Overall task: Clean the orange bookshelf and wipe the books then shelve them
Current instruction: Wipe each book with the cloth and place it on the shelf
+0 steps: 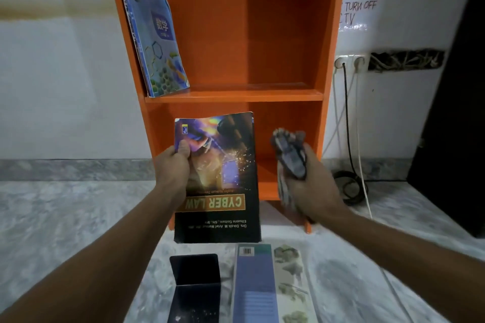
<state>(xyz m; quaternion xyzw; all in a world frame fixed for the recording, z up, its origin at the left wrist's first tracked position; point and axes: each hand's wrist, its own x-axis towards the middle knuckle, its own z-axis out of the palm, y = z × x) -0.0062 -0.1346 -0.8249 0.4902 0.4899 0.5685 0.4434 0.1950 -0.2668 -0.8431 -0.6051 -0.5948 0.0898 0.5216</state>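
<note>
The orange bookshelf stands against the white wall. A blue maths book leans against the left wall of its upper compartment, with other thin books behind it. My left hand grips the left edge of a dark "Cyber Law" book, held upside down in front of the lower compartment. My right hand holds a bunched grey cloth just right of that book, apart from it.
On the marble floor near me lie a blue-grey book, a pale leaf-patterned book and a dark folded item. Cables hang from wall sockets right of the shelf. A dark cabinet stands far right.
</note>
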